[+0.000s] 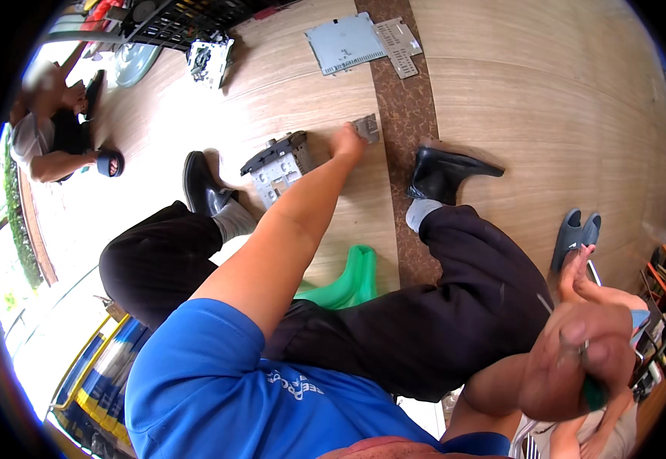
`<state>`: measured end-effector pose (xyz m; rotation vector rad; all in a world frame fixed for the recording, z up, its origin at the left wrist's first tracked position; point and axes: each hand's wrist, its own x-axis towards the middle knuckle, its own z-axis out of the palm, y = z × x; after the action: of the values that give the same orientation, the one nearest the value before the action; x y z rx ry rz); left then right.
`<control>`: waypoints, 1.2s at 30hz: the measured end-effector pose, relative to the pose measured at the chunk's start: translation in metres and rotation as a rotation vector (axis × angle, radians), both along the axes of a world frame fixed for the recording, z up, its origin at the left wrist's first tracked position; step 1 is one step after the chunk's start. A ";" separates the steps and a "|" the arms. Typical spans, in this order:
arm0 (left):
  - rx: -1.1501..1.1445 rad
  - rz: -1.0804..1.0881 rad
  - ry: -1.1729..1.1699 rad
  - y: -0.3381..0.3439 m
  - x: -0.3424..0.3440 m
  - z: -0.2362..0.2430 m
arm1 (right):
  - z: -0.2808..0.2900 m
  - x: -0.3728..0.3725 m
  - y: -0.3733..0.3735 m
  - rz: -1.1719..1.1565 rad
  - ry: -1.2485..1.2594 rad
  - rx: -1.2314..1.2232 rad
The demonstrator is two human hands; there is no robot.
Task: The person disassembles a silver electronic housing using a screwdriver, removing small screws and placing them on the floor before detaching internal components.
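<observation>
My left hand reaches forward over the floor, its fingers closed on a small grey metal plate. Just left of that hand stands an opened metal device chassis with a black front edge, on the floor between my boots. Close to the camera at the lower right, my right hand is closed around what looks like a screwdriver. Its green handle shows partly below the fingers, and a thin metal part shows between them; the rest is hidden.
A flat metal cover and a perforated plate lie farther ahead. Stripped device parts sit near a black crate. Beneath me is a green plastic seat. People are at left and lower right, near grey slippers.
</observation>
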<state>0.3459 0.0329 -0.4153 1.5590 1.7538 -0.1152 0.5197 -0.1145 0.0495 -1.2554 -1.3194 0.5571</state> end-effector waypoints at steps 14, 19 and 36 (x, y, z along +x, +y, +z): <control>-0.467 0.462 -0.917 -0.163 -0.098 0.155 | -0.021 -0.044 0.011 -0.203 -0.080 -0.100; -0.345 0.713 -0.913 -0.161 -0.155 0.164 | -0.029 -0.079 0.022 0.077 -0.308 -0.090; -0.003 0.398 -0.434 -0.113 -0.197 0.137 | -0.046 -0.118 0.046 0.279 -0.386 -0.108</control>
<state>0.1492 -0.0803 -0.2782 1.0999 1.6654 0.3877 0.4014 -0.0680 0.0037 -1.3185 -1.8274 0.6062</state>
